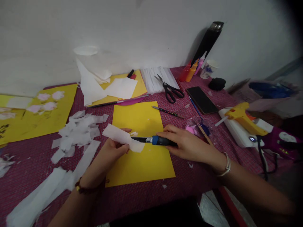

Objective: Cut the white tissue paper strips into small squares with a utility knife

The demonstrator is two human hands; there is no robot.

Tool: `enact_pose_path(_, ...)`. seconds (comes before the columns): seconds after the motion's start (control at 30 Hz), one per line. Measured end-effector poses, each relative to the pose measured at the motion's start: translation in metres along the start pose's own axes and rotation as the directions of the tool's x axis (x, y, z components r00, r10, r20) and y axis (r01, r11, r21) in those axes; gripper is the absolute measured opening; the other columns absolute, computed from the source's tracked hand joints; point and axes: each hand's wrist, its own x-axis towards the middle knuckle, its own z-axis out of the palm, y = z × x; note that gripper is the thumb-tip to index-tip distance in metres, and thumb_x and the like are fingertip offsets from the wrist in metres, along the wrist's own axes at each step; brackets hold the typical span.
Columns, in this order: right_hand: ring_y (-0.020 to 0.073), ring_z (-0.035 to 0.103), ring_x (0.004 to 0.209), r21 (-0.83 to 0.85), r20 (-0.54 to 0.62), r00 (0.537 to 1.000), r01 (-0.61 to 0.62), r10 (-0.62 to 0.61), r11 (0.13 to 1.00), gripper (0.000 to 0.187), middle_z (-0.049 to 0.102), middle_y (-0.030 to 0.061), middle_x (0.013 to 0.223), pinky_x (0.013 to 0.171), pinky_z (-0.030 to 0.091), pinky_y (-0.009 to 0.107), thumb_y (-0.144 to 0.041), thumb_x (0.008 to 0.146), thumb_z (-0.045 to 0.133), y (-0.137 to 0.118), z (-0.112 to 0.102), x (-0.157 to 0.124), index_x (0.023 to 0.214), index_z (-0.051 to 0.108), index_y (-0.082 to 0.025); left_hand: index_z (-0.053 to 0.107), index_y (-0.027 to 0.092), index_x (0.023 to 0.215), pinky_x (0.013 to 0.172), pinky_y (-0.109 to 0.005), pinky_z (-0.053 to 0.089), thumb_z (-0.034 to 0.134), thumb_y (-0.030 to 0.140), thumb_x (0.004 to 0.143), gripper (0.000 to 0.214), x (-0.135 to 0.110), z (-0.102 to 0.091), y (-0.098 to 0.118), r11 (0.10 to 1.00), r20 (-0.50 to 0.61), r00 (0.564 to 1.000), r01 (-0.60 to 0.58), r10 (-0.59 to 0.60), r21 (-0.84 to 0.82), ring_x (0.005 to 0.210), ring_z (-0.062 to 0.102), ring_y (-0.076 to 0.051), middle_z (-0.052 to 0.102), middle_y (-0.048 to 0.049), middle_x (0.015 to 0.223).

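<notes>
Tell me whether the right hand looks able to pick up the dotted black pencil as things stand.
Probably not straight away: the right hand is closed around the blue-and-black cutter. With the hand free, the way looks open, as the dotted black pencil lies uncovered just beyond it.

A dark band [88, 189] with a small gold-coloured piece [77, 188] is worn on the left wrist [92, 177]. A thin, pale, doubled bracelet [227, 164] is worn on the right wrist [217, 161]. Black clothing [165, 216] is seen at the lap.

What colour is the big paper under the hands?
The big paper is plain yellow; it shows best in the head view.
</notes>
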Motion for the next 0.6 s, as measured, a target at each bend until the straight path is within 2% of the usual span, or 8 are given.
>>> enact_pose_path(0.13,0.0204,0.06,0.101,-0.013,-0.007,1.0,-0.006,0.006,1.0,0.045,0.058,0.0084,0.112,0.087,0.052,0.034,-0.012,0.086,0.055,0.001,0.004,0.0,0.13,0.055,-0.023,0.059,0.019,0.11,0.064,-0.028,0.047,0.065,0.02,0.064,0.046,-0.002,0.004,0.002,0.999,-0.019,0.998,-0.053,0.054,0.011,0.069,0.06,-0.017,0.066,-0.0015,0.081)
enact_pose_path(0.27,0.0208,0.061,0.1,-0.031,-0.044,0.999,-0.028,0.027,0.999,0.045,0.058,0.0084,0.11,0.085,0.053,0.036,-0.012,0.087,0.054,0.0,0.005,0.0,0.131,0.054,-0.024,0.061,0.019,0.109,0.068,-0.028,0.048,0.065,0.021,0.067,0.042,-0.007,0.005,0.008,0.992,-0.112,0.988,-0.101,0.11,0.079,0.075,0.061,-0.017,0.067,-0.0034,0.09)
enact_pose_path(0.47,0.0205,0.059,0.099,-0.012,-0.064,0.997,-0.042,0.041,0.999,0.042,0.056,0.0087,0.109,0.087,0.052,0.036,-0.015,0.09,0.054,-0.001,0.0,-0.001,0.131,0.053,-0.023,0.064,0.022,0.109,0.065,-0.025,0.046,0.069,0.027,0.073,0.037,-0.004,-0.003,0.0,0.994,-0.171,0.98,-0.088,0.096,0.058,0.07,0.058,-0.016,0.064,0.0017,0.073)
enact_pose_path(0.6,0.0211,0.059,0.099,-0.017,-0.059,0.998,-0.023,0.022,1.0,0.044,0.057,0.0085,0.108,0.086,0.053,0.037,-0.015,0.09,0.053,0.0,-0.001,-0.002,0.133,0.053,-0.026,0.068,0.022,0.098,0.061,-0.026,0.045,0.069,0.027,0.072,0.027,0.0,-0.006,0.0,0.997,-0.172,0.983,-0.063,0.069,0.04,0.065,0.058,-0.016,0.063,0.0025,0.068)
